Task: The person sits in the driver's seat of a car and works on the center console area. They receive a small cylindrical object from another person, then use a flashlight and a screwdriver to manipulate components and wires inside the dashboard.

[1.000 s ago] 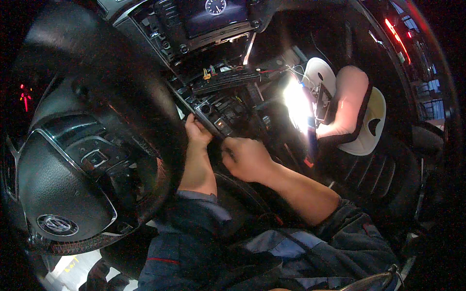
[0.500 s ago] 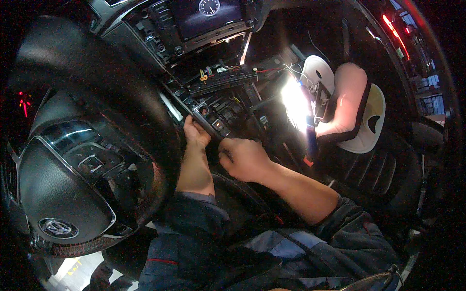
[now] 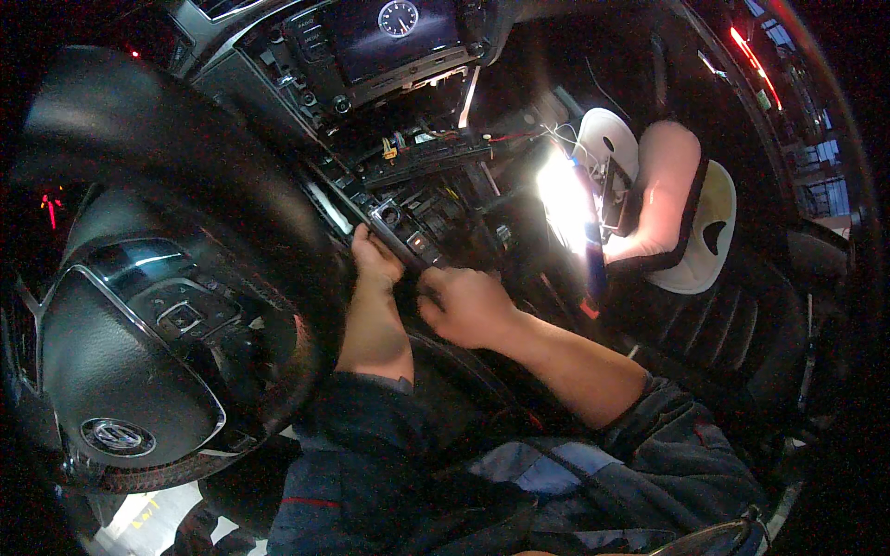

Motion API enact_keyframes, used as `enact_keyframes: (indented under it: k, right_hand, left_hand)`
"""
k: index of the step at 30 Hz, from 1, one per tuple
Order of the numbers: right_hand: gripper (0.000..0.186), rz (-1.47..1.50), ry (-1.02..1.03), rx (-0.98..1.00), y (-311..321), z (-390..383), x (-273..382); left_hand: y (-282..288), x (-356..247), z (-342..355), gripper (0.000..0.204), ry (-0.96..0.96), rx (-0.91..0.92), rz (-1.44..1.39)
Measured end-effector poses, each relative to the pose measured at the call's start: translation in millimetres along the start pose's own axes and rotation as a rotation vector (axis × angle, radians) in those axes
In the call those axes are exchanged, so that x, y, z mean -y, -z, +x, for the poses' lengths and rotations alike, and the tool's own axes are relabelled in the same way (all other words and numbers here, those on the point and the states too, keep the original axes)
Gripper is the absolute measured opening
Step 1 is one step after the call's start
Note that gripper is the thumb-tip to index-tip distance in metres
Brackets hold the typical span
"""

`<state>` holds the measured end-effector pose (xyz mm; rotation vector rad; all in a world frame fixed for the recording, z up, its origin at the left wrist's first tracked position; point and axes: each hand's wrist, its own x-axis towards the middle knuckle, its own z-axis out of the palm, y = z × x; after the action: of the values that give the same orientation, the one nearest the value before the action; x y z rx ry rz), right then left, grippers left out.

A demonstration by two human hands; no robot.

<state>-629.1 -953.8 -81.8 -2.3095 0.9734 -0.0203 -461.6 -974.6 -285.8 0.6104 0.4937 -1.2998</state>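
The center console (image 3: 422,208) of a car stands opened up, its inner parts and wiring bare. Along its driver-side edge runs a dark trim strip (image 3: 397,243). My left hand (image 3: 377,258) reaches up against the strip from the driver's side, palm showing, fingertips partly hidden. Closer to me, my right hand (image 3: 470,308) is closed in a fist on the strip's lower end. Its fingers hide what lies inside the grip. A small panel with buttons (image 3: 422,243) sits just beyond my hands.
A steering wheel (image 3: 130,361) fills the left side. On the passenger seat (image 3: 732,324) lie a lit work lamp (image 3: 596,269), white rounded pieces (image 3: 709,264) and a pink, arm-shaped object (image 3: 669,171). A lit screen (image 3: 399,32) is at the top; a loose yellow connector (image 3: 389,150) lies below it.
The view has shifted slightly, with the steering wheel a little lower and to the right. Both hands keep nearly the same hold; the trim strip shows slightly more between them.
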Motion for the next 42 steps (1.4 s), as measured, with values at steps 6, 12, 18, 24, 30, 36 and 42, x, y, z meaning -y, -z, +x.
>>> enact_keyframes:
  k: [6, 12, 18, 24, 30, 36, 42]
  right_hand:
    - [0.024, 0.011, -0.003, 0.038, -1, 0, -5]
    - [0.025, 0.016, 0.028, 0.03, 1, 0, -6]
    - [0.027, 0.044, 0.024, 0.053, 0, 0, -7]
    - [0.028, 0.035, 0.031, 0.034, -1, 1, -8]
    - [0.027, 0.004, -0.014, 0.068, 0, 2, -7]
    - [0.025, 0.011, -0.023, 0.087, -1, 3, -7]
    - [0.026, 0.025, -0.026, 0.089, -2, 3, -7]
  left_hand:
    - [6, 1, 2, 0.048, 0.015, 0.046, 0.025]
    - [7, 0, 0, 0.048, 0.04, 0.025, 0.017]
    - [11, 0, 5, 0.047, 0.006, 0.038, -0.004]
    - [13, -2, 8, 0.047, 0.011, -0.016, -0.026]
    - [8, -2, 5, 0.048, -0.003, -0.075, 0.039]
    - [9, -1, 4, 0.046, -0.067, 0.002, 0.056]
    - [6, -2, 5, 0.055, 0.011, 0.059, -0.01]
